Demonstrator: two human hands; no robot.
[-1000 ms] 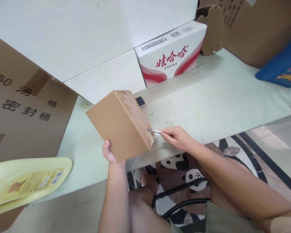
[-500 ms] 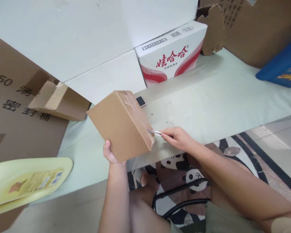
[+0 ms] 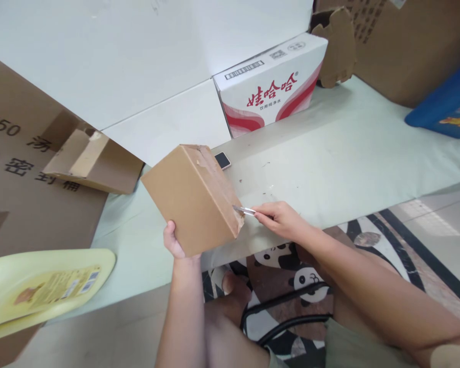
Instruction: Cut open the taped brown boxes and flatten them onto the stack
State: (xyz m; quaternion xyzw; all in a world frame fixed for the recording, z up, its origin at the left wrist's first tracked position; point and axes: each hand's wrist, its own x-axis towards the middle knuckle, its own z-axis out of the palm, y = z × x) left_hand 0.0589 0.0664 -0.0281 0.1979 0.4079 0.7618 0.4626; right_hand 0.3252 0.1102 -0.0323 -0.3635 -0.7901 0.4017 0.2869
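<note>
A brown cardboard box (image 3: 189,204) is held tilted over the cloth-covered table. My left hand (image 3: 173,241) grips its lower left corner, thumb on the near face and the other fingers hidden behind. Clear tape, wrinkled and torn at the ends, runs along the box's right-hand side. Between the thumb and fingers of my right hand (image 3: 278,219) is a slim silver-coloured knife-like tool (image 3: 246,210). Its tip touches the taped side near the lower right corner; whether it has gone through the tape I cannot tell.
A phone (image 3: 223,160) lies behind the box, and small scraps dot the green tablecloth (image 3: 352,143). At the back stands a white-and-red carton (image 3: 272,92). A smaller cardboard box (image 3: 103,161) and a yellow plastic tub (image 3: 49,286) are at left, a blue container (image 3: 440,105) at right.
The cardboard box has turned very slightly in my left hand, its left corner shifting a little to the right. My right hand and the tool stay in nearly the same place.
</note>
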